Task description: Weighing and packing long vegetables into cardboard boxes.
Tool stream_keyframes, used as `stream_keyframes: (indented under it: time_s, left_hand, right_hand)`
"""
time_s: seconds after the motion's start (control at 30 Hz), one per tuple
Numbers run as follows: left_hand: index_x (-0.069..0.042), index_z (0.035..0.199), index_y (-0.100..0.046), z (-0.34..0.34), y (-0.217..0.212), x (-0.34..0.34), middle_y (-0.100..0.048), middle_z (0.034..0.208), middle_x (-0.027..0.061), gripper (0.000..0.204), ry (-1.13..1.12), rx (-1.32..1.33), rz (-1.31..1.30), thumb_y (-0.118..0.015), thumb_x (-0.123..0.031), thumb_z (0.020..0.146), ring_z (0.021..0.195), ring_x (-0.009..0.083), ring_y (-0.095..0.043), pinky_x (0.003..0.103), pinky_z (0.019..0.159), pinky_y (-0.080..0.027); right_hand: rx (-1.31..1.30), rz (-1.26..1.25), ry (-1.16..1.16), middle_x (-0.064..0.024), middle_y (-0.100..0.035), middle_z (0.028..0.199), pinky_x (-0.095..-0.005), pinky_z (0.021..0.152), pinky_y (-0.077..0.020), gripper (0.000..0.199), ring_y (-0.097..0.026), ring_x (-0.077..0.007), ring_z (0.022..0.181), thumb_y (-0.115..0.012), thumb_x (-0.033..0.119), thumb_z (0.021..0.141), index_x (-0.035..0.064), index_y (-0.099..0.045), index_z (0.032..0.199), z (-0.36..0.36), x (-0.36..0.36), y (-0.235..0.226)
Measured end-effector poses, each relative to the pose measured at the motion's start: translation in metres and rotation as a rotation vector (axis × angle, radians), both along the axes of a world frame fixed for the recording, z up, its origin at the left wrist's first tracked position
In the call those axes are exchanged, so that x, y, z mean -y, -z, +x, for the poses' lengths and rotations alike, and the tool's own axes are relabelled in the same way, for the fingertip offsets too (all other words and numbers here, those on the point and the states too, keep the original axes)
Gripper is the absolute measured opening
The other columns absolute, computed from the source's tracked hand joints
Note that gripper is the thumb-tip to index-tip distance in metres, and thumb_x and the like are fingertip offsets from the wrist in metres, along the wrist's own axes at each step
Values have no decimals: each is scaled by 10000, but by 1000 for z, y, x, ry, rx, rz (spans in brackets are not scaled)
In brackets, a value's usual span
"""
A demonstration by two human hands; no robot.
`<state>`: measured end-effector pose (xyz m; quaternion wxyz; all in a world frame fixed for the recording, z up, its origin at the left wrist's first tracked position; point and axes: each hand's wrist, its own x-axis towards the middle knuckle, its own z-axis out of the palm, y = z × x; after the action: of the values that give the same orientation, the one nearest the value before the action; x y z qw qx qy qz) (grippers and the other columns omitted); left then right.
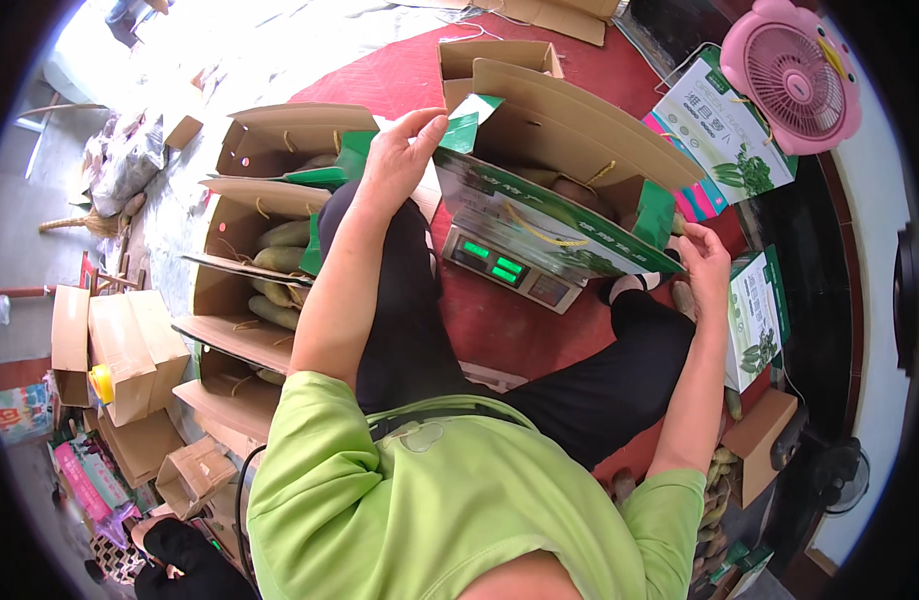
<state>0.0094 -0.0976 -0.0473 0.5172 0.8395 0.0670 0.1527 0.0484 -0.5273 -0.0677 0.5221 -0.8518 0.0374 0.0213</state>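
A green and white cardboard carton [539,215] with raised brown flaps and yellow rope handles stands on a digital scale [509,268] with lit green readouts. Reddish-brown, rounded produce [571,192] shows partly inside it. At the carton's left end, my left hand [404,155] is closed at the edge of a green side flap, thumb and fingers together. My right hand [703,268] pinches the front right corner. Part of the carton's inside is hidden behind its front flap.
Open cartons holding long green radishes [276,260] line my left side. A pink fan [794,80] and white-green cartons [754,320] stand to the right. Another open carton [499,60] sits beyond the scale. Produce lies in a heap [714,500] at lower right. Another person's dark-clad leg [184,555] shows lower left.
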Motion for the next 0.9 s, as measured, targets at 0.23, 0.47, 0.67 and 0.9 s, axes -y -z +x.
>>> stream_keyframes:
  time_s: [0.23,0.47,0.67,0.9]
  left_hand:
    - [-29,1057,-692,-4,5,-12,-705,947,126,274,-89,156,-11,-631,-257,919,902,197,-652,307,816,-483]
    - [13,1086,-677,-10,6,-23,-698,954,73,259,-109,149,-98,-574,-193,967,922,107,-614,243,843,-454]
    - [28,1084,-671,-15,6,-27,-695,958,76,277,-107,148,-49,-577,-205,969,925,115,-620,241,845,-463]
    - [40,1088,-670,-12,6,-25,-696,969,78,282,-99,163,-49,-571,-198,971,939,125,-631,237,853,-467]
  right_hand:
    - [-23,20,-17,-78,-671,1024,-286,845,-478,271,-621,-145,932,-639,67,856,-16,-628,1114,2,-6,1]
    - [-30,108,-29,-63,-659,977,-269,803,-469,253,-602,-125,873,-622,54,865,-21,-624,1107,1,-8,-2]
    - [-20,90,-27,-55,-660,952,-257,754,-457,259,-599,-119,849,-618,76,867,-16,-623,1109,0,-17,-6]
    - [1,40,-14,-35,-660,947,-248,693,-421,294,-593,-106,823,-657,148,852,21,-637,1116,5,-8,2]
